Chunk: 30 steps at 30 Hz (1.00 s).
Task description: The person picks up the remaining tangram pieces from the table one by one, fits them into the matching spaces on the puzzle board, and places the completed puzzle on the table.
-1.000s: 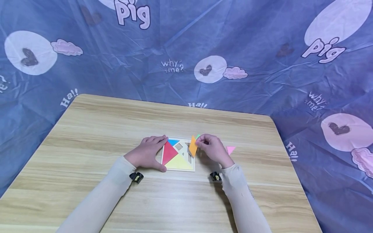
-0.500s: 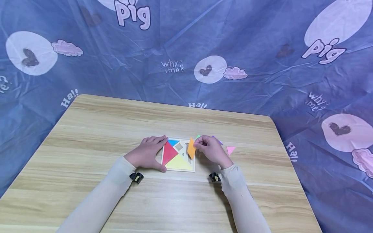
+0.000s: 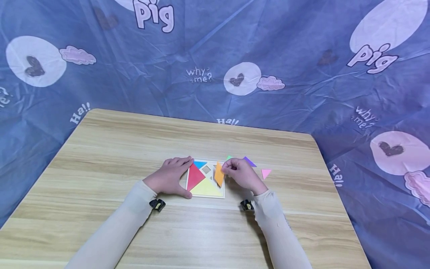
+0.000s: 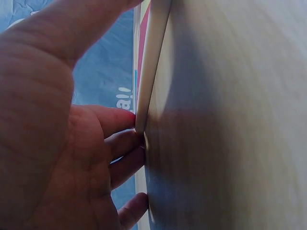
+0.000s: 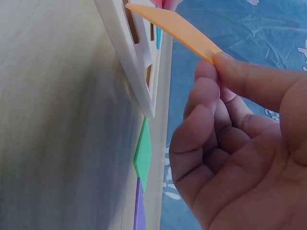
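Observation:
In the head view, the left hand (image 3: 171,176) rests at the left side of a tangram board (image 3: 201,196), thumb and fingertips spread to its two left corners. Its fingertips touch the board's edge (image 4: 152,57) in the left wrist view. The right hand (image 3: 243,173) pinches an orange parallelogram tile (image 3: 219,174) between thumb and index finger. That tile is tilted over the right part of the board, its far tip near a slot in the right wrist view. A red tile (image 3: 195,177), a yellow tile (image 3: 207,188) and a blue tile (image 3: 200,164) lie in the board.
Beyond the right hand lie a green tile (image 5: 143,155), a purple tile (image 3: 249,161) and a pink triangle (image 3: 265,173) on the wooden table (image 3: 134,142). A blue printed cloth (image 3: 201,48) hangs behind the table.
The right hand has moved slightly left and toward the person with the orange tile, now lower over the board's right side. More of the purple tile shows. The left hand and board stay put.

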### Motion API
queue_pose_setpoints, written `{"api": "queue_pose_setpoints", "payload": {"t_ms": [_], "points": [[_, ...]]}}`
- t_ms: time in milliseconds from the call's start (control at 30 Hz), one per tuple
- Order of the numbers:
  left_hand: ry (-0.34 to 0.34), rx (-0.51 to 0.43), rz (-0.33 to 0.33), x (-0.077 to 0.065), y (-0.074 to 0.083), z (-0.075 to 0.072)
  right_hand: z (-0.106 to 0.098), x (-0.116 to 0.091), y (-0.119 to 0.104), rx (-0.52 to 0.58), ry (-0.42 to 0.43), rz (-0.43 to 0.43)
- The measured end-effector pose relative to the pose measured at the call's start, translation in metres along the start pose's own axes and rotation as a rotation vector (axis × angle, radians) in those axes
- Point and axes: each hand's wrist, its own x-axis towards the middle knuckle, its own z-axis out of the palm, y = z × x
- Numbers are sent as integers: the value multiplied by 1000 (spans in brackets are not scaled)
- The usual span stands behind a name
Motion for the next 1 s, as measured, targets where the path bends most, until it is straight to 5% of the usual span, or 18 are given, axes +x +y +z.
{"api": "queue_pose_setpoints", "payload": {"t_ms": [1000], "points": [[-9,-5,5,4,-6,-3,4,4,2,-9,-93,41]]}}
